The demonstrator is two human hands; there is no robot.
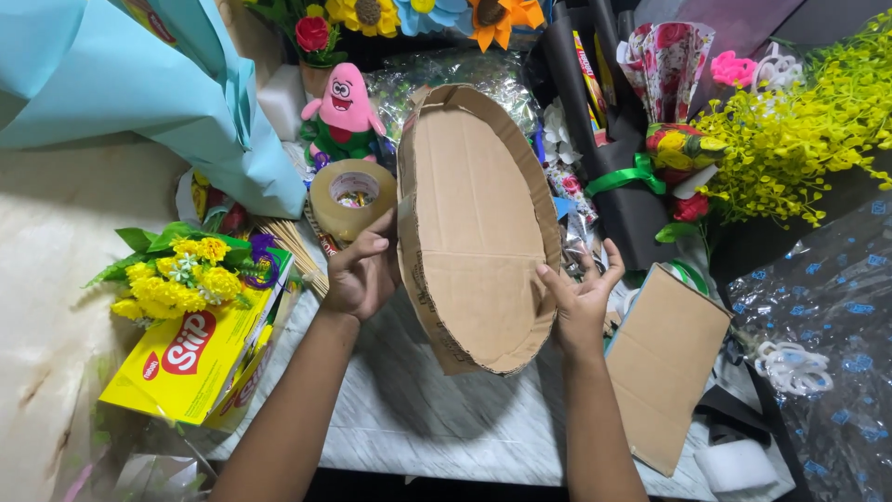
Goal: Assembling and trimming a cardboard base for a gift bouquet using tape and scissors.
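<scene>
We see a bright, evenly lit scene, with the light falling from above and slightly behind us. The oval cardboard tray (478,232) held between the left hand (360,274) and the right hand (581,302) casts a soft, broad shadow on the marble tabletop (418,418) just below the grip. Left of the grip, the pale surface (56,242) is nearly washed out by glare. Right of the grip, clear cellophane (827,307) glints faintly. Focus stays sharp around the hands; the frame's edges bend with wide-angle distortion.
</scene>
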